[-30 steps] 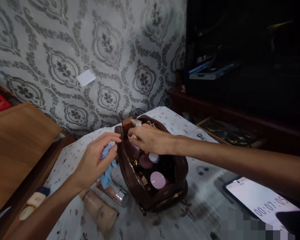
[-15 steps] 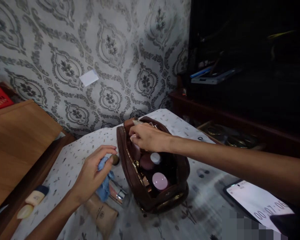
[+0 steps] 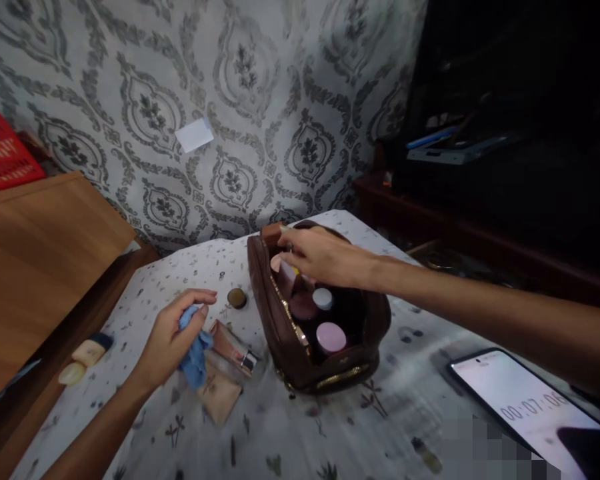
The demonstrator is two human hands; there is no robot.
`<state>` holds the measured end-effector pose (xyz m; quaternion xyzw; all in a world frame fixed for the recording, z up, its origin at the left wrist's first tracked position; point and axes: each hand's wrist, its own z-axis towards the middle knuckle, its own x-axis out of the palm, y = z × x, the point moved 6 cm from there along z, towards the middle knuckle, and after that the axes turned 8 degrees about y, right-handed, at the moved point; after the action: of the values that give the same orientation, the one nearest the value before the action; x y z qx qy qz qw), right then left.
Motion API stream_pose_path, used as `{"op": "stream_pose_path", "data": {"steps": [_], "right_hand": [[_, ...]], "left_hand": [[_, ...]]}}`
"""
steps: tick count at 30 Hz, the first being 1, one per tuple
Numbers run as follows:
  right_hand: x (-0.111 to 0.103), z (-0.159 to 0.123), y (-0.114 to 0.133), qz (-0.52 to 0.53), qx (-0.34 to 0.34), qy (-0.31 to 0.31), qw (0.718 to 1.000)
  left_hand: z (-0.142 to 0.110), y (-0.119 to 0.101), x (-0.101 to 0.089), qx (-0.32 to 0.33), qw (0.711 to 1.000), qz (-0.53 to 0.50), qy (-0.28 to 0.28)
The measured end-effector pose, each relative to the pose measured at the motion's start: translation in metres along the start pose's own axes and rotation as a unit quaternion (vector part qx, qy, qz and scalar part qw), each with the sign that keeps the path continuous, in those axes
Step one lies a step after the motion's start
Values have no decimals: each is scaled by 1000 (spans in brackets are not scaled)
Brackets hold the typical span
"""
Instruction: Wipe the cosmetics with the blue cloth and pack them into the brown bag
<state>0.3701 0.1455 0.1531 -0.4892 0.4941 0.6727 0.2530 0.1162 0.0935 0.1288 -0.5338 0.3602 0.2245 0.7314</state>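
Observation:
My left hand (image 3: 173, 337) is closed round a crumpled blue cloth (image 3: 196, 357), its forefinger stretched out to the right. Below the cloth lie a beige tube (image 3: 220, 395) and a clear pinkish tube with a silver cap (image 3: 233, 350). A small round olive-brown pot (image 3: 237, 298) rests beyond the fingertips. My right hand (image 3: 317, 253) reaches into the far end of an unzipped brown cosmetic bag (image 3: 273, 327), fingers apart above a pale pink item (image 3: 283, 265). Also inside the bag are a round pink container (image 3: 331, 338) and a white-capped item (image 3: 323, 299).
A phone (image 3: 520, 400) showing a timer lies at the right on the patterned sheet (image 3: 260, 440). Two small beige items, including a dark-capped bottle (image 3: 91, 350), sit at the left beside a wooden cabinet (image 3: 50, 260). A papered wall stands behind the bag.
The fingers of my right hand have spread over the bag's far end. My left hand, still with the cloth, has drawn away from the pot. The view has shifted slightly.

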Motion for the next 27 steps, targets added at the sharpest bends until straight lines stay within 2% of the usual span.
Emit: {"op": "stream_pose_path", "data": {"steps": [3,6,8,10,12,15,18,21,24,27], "right_hand": [[-10,-8,9,-50,-6,-54,997],[-20,-23,26,-39,-7,-88,995],[-17,-35,43,-17,-25,-82,996],[-5,-47,65,-3,-72,-61,996],[17,-59,89,1,-142,-24,990],[65,-76,120,10,-244,43,969],[110,-82,132,33,-286,25,957],[151,-72,125,19,-255,-47,966],[190,-54,113,-28,-183,-77,980],[211,-44,111,-60,-160,-100,980]], "left_hand": [[-13,18,-15,-46,998,-29,-42],[-26,44,-24,-95,990,-69,-80],[-33,64,-23,-122,983,-98,-96],[-37,81,-18,-135,979,-113,-105],[-40,91,-10,-131,981,-96,-111],[-45,96,4,-105,989,-30,-101],[-54,92,21,-52,994,36,-88],[-62,87,39,4,990,121,-72],[-67,85,50,37,975,213,-51],[-69,87,50,47,969,237,-42]]}}
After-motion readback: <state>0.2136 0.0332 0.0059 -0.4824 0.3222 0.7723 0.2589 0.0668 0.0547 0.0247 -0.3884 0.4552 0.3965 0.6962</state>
